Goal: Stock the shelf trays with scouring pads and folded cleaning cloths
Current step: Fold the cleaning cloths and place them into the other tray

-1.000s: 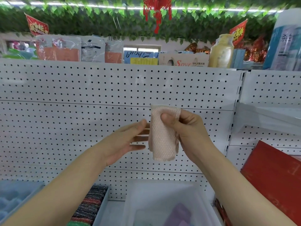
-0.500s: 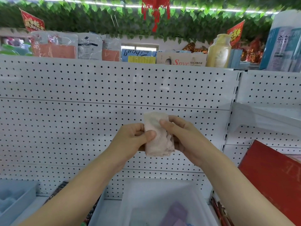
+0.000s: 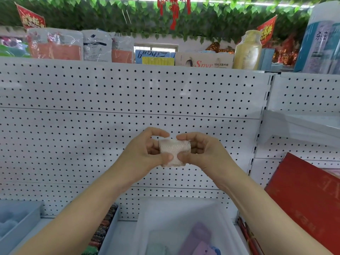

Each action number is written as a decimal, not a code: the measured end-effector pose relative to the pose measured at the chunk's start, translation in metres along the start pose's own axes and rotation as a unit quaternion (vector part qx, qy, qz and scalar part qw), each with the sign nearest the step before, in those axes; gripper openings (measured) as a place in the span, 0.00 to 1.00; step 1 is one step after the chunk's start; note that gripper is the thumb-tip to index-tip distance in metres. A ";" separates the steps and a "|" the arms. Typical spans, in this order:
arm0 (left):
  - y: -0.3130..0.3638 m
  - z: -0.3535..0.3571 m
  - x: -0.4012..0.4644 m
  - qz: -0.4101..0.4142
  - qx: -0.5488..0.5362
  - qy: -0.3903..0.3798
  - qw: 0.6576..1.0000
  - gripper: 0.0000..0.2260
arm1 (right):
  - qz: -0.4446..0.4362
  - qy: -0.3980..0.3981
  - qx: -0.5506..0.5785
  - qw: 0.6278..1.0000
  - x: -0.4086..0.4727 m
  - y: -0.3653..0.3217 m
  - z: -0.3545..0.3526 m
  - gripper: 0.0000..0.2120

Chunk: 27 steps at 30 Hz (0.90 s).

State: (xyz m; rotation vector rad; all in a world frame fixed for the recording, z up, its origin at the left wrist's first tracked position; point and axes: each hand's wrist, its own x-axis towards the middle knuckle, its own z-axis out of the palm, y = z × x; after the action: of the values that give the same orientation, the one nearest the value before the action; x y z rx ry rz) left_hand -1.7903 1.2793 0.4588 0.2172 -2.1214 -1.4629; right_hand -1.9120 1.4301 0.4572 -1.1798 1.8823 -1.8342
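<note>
A pale pink textured cleaning cloth point(image 3: 174, 151), folded into a small square, is held up in front of the white pegboard. My left hand point(image 3: 145, 153) pinches its left side with thumb below and fingers above. My right hand point(image 3: 200, 153) pinches its right side the same way. Below, a clear tray point(image 3: 182, 214) holds folded cloths in purple point(image 3: 199, 236) and pale tones. To its left a tray shows a row of dark striped scouring pads point(image 3: 103, 230), partly hidden by my left forearm.
A pale blue tray point(image 3: 20, 223) sits at the lower left. A red box point(image 3: 305, 199) leans at the right. The pegboard back panel point(image 3: 110, 111) rises behind my hands. Packaged goods and a yellow bottle point(image 3: 247, 50) stand on the top shelf.
The cloth hung long from my right hand a second ago. My left hand came in and took hold, and the cloth is now folded shorter and held by both hands.
</note>
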 end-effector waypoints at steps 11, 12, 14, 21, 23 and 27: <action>-0.003 -0.004 0.006 0.010 0.125 -0.014 0.992 0.05 | 0.043 -0.032 0.009 0.999 0.008 0.007 -0.007 0.06; -0.004 -0.004 0.006 0.002 0.104 -0.024 0.994 0.04 | 0.060 -0.051 0.043 0.996 0.007 0.008 -0.007 0.08; -0.007 -0.005 0.007 -0.014 0.080 -0.032 0.996 0.04 | 0.083 -0.068 0.078 0.991 0.004 0.009 -0.004 0.10; -0.019 -0.008 -0.007 -0.046 0.017 -0.057 0.997 0.07 | 0.105 -0.044 0.085 0.990 -0.007 0.014 0.017 0.10; -0.025 -0.013 -0.014 -0.052 0.002 -0.064 0.997 0.08 | 0.101 -0.035 0.105 0.989 -0.011 0.015 0.028 0.08; -0.039 -0.023 -0.026 -0.029 -0.041 -0.021 0.999 0.05 | 0.107 -0.063 0.087 0.988 -0.021 0.018 0.047 0.10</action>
State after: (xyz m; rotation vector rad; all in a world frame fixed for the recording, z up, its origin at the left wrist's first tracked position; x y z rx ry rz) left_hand -1.7630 1.2560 0.4207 0.2202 -2.0975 -1.5973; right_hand -1.8729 1.4087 0.4249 -0.9691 1.6720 -1.7251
